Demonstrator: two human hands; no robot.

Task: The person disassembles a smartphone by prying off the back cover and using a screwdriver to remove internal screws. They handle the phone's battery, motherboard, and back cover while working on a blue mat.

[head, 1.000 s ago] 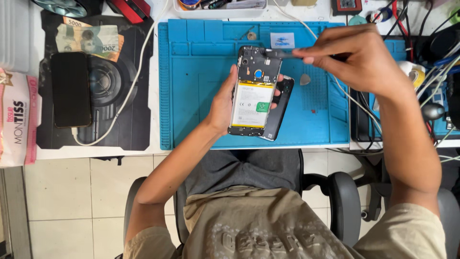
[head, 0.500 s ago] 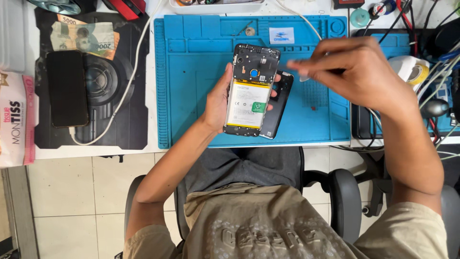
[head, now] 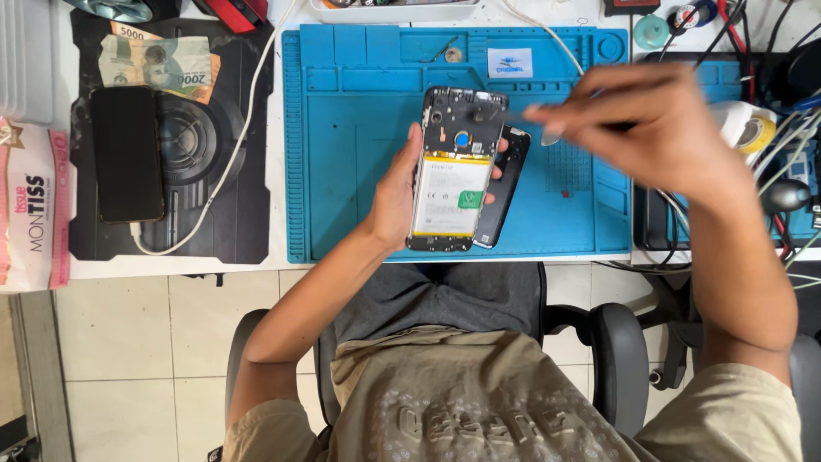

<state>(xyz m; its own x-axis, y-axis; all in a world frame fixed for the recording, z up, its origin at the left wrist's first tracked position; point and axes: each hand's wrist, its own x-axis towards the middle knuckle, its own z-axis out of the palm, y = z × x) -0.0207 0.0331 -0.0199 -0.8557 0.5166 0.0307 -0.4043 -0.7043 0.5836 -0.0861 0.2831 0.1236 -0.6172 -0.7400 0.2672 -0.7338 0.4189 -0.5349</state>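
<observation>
Two hands at one opened phone over the blue mat. Left hand clamped round its left edge, long axis pointing away from the body. Right hand, blurred, pinching a thin tool, just right of the phone's top end.

An opened phone, back cover off, yellow-edged battery and dark circuit board exposed, rests upright in the left hand; right hand pinches a thin tool, blurred, just above its top.
</observation>
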